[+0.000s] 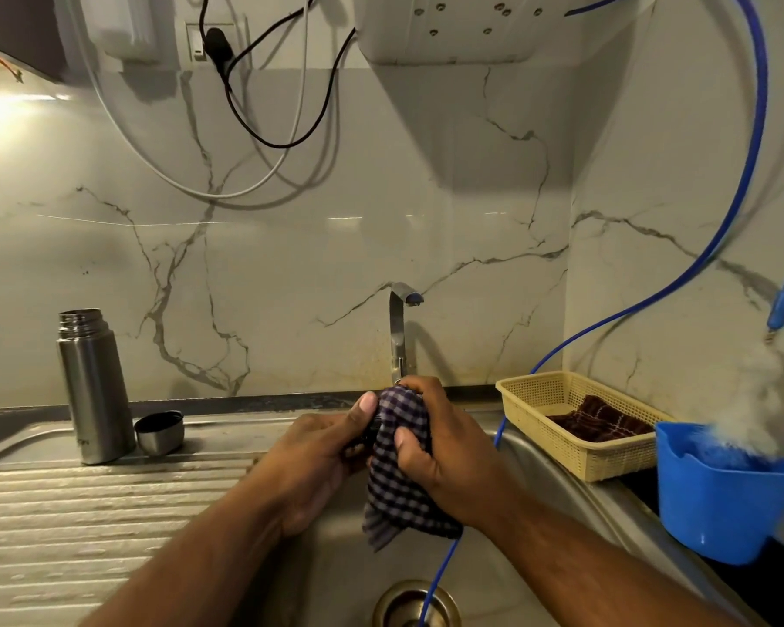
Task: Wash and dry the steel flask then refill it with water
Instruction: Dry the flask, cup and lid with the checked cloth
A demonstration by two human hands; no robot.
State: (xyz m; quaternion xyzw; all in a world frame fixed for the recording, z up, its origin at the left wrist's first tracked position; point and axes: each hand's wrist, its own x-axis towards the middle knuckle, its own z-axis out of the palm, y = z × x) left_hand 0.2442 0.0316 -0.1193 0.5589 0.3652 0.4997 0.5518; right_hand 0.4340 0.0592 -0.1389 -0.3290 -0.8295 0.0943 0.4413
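Note:
The steel flask (92, 386) stands upright and uncapped at the back left of the ribbed drainboard. Its steel cup lid (159, 433) lies on its side just right of the flask's base. Over the sink basin, both hands hold a purple checked cloth (401, 463). My right hand (440, 459) wraps the cloth from the right. My left hand (322, 459) grips a small dark object, mostly hidden inside the cloth, with its thumb pressed on the cloth's top. The cloth's loose end hangs down towards the drain.
A steel tap (399, 328) rises behind the hands, not running. A thin blue tube (440, 576) runs down into the drain (415, 604). A cream basket (575, 418) with a dark cloth and a blue plastic cup (720, 504) sit on the right. Cables hang on the marble wall.

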